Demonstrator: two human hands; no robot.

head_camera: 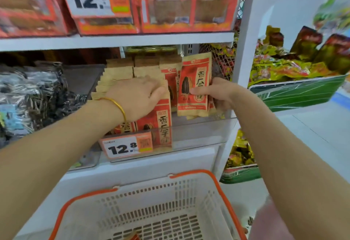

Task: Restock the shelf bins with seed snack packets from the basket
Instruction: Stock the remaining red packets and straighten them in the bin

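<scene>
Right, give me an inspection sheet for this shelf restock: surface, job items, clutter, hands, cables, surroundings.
Surface: clear-fronted shelf bin, holding upright rows of seed packets.
Job's things: held packet, upright at the bin's right end; basket below, with only a packet corner showing in its visible part.
Clutter: price tag on the bin front.
Grippers: left hand rests on the packet tops, grip unclear; right hand pinches the held packet.
Cables: nothing seen.
Surroundings: dark seed packs to the left; red boxes above; yellow snack packs to the right.
</scene>
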